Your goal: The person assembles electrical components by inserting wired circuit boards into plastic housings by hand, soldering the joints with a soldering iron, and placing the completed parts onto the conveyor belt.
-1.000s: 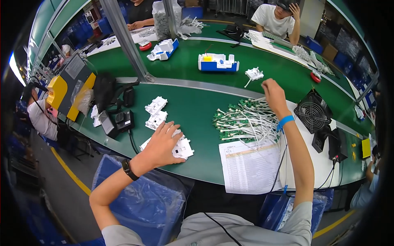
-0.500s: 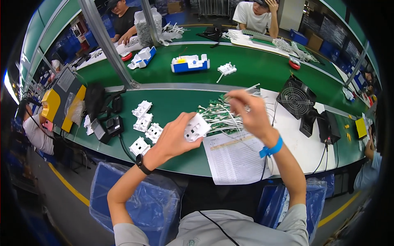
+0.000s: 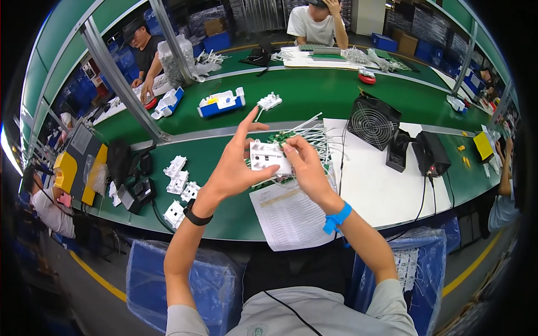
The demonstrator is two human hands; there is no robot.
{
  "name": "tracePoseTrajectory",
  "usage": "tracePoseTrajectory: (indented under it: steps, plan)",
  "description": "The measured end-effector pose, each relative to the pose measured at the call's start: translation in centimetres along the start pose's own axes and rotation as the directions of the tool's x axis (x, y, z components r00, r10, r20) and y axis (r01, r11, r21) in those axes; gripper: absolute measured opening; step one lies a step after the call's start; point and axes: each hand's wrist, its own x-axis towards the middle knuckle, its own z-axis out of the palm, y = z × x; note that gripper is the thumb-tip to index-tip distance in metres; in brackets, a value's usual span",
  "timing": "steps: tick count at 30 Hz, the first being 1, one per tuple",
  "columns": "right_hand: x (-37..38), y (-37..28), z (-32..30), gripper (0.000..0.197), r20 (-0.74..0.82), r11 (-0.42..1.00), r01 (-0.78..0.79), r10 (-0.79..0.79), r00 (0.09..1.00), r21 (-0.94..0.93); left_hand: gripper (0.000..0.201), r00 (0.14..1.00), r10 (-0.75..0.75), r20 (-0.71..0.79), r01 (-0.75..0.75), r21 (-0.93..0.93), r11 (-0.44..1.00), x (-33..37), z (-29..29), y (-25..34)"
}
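Note:
In front of me, above the bench, my left hand (image 3: pixel 231 168) holds a white plastic housing (image 3: pixel 264 157) by its left side, thumb along the lower edge and index finger stretched upward. My right hand (image 3: pixel 307 171) closes with thumb and fingertips on the housing's right edge. Whether a small part is pinched there too is hidden. Just beyond lies a pile of white wires (image 3: pixel 316 134) with small green circuit boards (image 3: pixel 282 137), partly covered by my hands. More white housings (image 3: pixel 178 182) lie to the left of my left hand.
A printed sheet (image 3: pixel 286 215) lies under my hands; a white board (image 3: pixel 358 185) is to its right. A black fan (image 3: pixel 374 122) and black power box (image 3: pixel 432 154) stand right. A yellow-grey machine (image 3: pixel 84 162) stands left. Blue lined bins (image 3: pixel 179 285) sit below; co-workers sit opposite.
My right hand has come from the wire pile down to the housing and now touches it. My left index finger has lifted off upward. The whole view has shifted to the right.

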Motion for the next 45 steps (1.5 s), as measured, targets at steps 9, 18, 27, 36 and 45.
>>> tracePoseTrajectory:
  steps: [9,18,27,36,45]
  plan:
    - [-2.3,-0.1,-0.6,0.018,-0.023,0.929,-0.208,0.226,0.974,0.306,0.046,0.92,-0.384,-0.08,0.238,-0.664,0.708,2.1,4.2,-4.4]
    - [-3.5,-1.1,-6.9,0.009,-0.167,0.928,0.157,-0.224,0.96,-0.339,0.025,0.925,-0.361,-0.117,0.293,-0.383,0.876,2.5,6.5,-6.3]
    - [-3.5,-2.7,-9.0,0.012,-0.085,0.82,0.218,-0.307,0.948,-0.529,0.022,0.978,-0.209,0.002,0.203,-0.254,0.946,1.0,9.9,-3.5]
    - [-4.0,-2.7,-9.3,0.014,-0.165,0.939,0.066,-0.128,0.978,-0.338,0.024,0.981,-0.163,0.107,0.184,-0.23,0.956,0.7,10.2,-2.7]
    - [-3.8,-1.8,-10.6,0.014,-0.137,0.938,-0.07,0.024,0.99,-0.338,0.025,0.967,-0.233,0.104,0.245,-0.124,0.962,0.7,10.4,-5.0]
